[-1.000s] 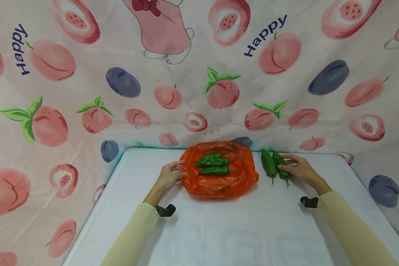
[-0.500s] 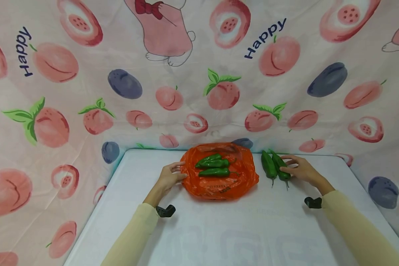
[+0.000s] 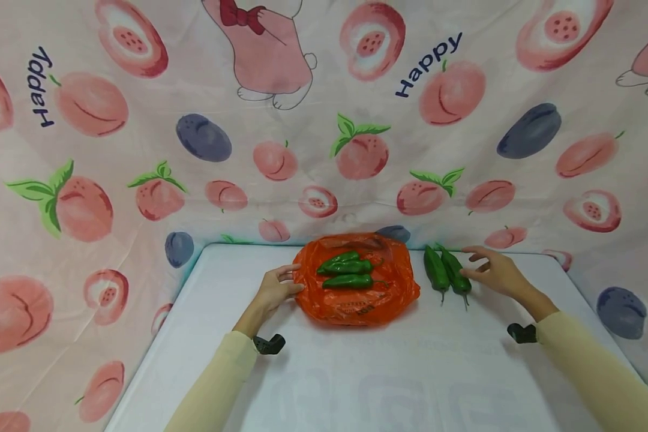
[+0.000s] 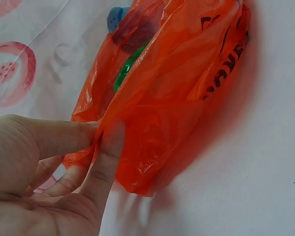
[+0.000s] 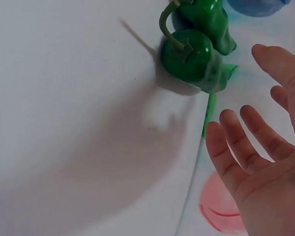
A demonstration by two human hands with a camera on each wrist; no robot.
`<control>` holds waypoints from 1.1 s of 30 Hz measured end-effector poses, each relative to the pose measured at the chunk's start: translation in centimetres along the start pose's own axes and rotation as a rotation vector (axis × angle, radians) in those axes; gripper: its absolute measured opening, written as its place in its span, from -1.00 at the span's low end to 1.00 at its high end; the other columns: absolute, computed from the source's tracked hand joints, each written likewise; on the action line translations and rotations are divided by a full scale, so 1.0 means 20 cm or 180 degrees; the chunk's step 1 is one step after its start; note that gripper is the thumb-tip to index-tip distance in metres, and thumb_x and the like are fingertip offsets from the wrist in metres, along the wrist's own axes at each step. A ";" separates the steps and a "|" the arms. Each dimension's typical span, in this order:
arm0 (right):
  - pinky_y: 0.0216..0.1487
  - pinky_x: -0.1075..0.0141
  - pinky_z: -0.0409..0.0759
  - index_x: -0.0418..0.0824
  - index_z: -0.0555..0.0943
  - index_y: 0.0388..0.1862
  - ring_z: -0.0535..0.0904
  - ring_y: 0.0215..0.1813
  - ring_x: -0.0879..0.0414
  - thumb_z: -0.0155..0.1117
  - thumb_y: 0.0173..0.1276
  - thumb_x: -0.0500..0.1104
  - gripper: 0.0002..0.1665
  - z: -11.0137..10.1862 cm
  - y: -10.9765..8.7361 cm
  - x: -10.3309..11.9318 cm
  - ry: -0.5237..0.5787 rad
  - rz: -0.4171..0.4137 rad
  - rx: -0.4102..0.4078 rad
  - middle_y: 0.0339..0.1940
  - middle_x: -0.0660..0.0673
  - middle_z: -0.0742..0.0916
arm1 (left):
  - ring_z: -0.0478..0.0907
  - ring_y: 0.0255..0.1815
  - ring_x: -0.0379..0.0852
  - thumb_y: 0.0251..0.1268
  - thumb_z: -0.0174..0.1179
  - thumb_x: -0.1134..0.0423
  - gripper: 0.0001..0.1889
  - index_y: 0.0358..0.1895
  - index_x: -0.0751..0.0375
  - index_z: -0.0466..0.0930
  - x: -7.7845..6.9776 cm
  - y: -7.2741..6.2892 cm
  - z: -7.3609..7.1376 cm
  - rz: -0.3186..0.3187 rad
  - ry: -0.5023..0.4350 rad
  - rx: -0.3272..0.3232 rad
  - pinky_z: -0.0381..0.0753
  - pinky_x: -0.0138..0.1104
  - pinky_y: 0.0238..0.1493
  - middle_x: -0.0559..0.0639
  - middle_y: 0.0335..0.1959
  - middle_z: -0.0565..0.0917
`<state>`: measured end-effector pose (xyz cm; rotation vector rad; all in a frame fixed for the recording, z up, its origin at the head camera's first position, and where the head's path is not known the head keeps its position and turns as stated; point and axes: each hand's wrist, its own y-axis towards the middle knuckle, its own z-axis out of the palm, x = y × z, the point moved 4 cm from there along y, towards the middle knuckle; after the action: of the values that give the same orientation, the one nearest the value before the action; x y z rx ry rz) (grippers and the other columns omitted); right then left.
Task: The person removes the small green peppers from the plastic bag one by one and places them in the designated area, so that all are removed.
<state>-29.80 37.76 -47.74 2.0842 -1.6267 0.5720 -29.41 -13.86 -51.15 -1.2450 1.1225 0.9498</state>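
Observation:
An orange plastic bag (image 3: pixel 356 309) lies at the back middle of the white table, its mouth spread so that several green peppers (image 3: pixel 348 281) show in it. My left hand (image 3: pixel 272 291) pinches the bag's left rim between thumb and fingers, as the left wrist view shows with the thin plastic (image 4: pixel 152 147) caught there. To the right of the bag, two green peppers (image 3: pixel 447 273) lie side by side with stems toward me. Just right of them hovers my right hand (image 3: pixel 499 276), fingers spread and holding nothing. In the right wrist view a gap separates it from the nearer pepper (image 5: pixel 189 59).
The white table (image 3: pixel 324 384) ends at the back against a hanging cloth (image 3: pixel 302 120) printed with peaches and plums. A dark wrist camera (image 3: pixel 270 343) sits at my left cuff, another dark camera (image 3: pixel 521 333) at my right.
My right hand has let go of the right-hand pepper and drawn away to the right, leaving it beside the other one. The left hand keeps its hold on the bag.

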 end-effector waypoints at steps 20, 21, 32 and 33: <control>-0.20 -0.08 0.76 -0.18 0.41 0.48 0.71 -0.06 -0.28 0.58 0.26 -0.08 -0.14 -0.09 -0.04 0.20 -0.0126 -0.0525 -0.0368 0.11 -0.38 0.67 | 0.67 -0.26 -0.10 0.22 0.33 0.61 -0.40 0.36 0.25 0.55 0.00 0.00 -0.01 0.0022 -0.0030 -0.0036 0.76 -0.30 -0.22 0.24 0.03 0.59; -0.21 -0.07 0.76 -0.18 0.42 0.48 0.71 -0.06 -0.29 0.59 0.25 -0.09 -0.14 -0.09 -0.04 0.22 -0.0126 -0.0560 -0.0382 0.11 -0.37 0.67 | 0.67 -0.26 -0.10 0.22 0.33 0.61 -0.40 0.36 0.25 0.55 0.00 0.00 -0.01 0.0022 -0.0030 -0.0039 0.76 -0.30 -0.22 0.24 0.03 0.59; -0.23 0.03 0.78 -0.18 0.44 0.47 0.73 -0.08 -0.17 0.62 0.20 -0.13 -0.12 -0.13 -0.05 0.37 -0.0139 -0.0875 -0.0458 0.22 -0.28 0.66 | 0.67 -0.28 -0.08 0.25 0.34 0.57 -0.42 0.36 0.22 0.55 0.01 -0.01 0.00 -0.0001 0.0051 -0.0063 0.77 -0.21 -0.14 0.24 0.03 0.58; -0.22 0.02 0.78 -0.18 0.44 0.47 0.72 -0.08 -0.16 0.61 0.20 -0.15 -0.12 -0.13 -0.05 0.38 -0.0145 -0.0909 -0.0458 0.22 -0.27 0.66 | 0.67 -0.28 -0.08 0.24 0.34 0.57 -0.41 0.36 0.22 0.55 0.01 -0.01 0.00 -0.0004 0.0055 -0.0064 0.77 -0.20 -0.14 0.24 0.03 0.58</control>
<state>-27.23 33.48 -41.37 2.1814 -1.3173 0.3048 -29.22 -13.93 -51.27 -1.2721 1.1281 0.9531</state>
